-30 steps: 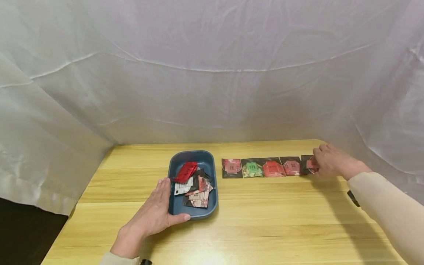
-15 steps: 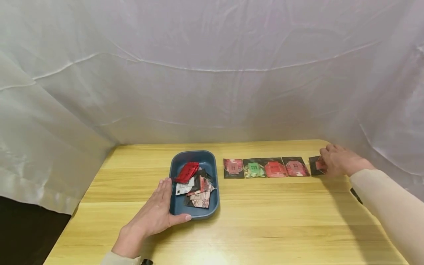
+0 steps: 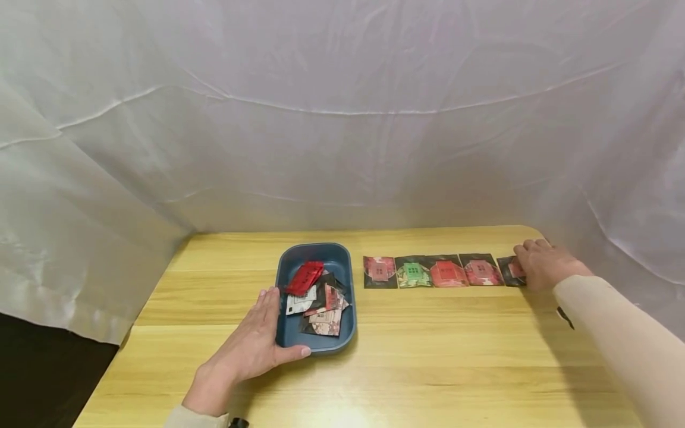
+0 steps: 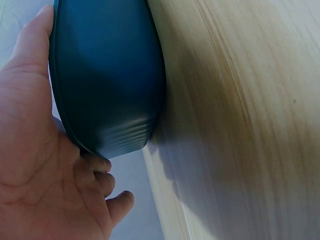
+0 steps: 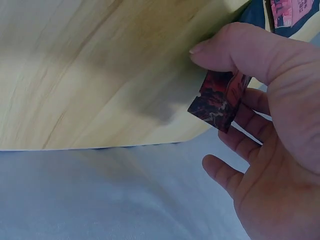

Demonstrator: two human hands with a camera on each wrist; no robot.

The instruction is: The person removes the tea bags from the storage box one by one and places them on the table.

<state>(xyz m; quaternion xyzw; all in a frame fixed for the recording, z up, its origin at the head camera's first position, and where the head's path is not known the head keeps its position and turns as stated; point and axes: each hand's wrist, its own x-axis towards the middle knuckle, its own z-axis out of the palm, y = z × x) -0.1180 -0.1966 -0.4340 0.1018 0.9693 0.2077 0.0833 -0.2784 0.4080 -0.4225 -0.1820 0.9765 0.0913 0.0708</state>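
In the head view my left hand (image 3: 246,336) lies with straight fingers along the left side of a blue tray (image 3: 353,297), its thumb by the front rim. Red, white and dark patterned sachets (image 3: 306,277) lie loosely piled inside the tray. At the far right, my right hand (image 3: 548,264) pinches a dark red sachet (image 5: 220,100) between thumb and fingers. This sachet stands at the right end of a row, close beside a pink-labelled sachet (image 3: 480,269). The hand hides its right part in the head view.
Leftward along the row lie a red-labelled sachet (image 3: 446,270), a green-labelled one (image 3: 413,271) and a pink one (image 3: 380,272). All rest on a light wooden table (image 3: 428,356). A pale fabric curtain (image 3: 342,148) hangs behind the table and along its sides.
The right-end sachet, first overlapped by the right hand close to the row, was drawn right, leaving a gap, then brought back left beside its neighbour. The left hand has stayed at the tray.
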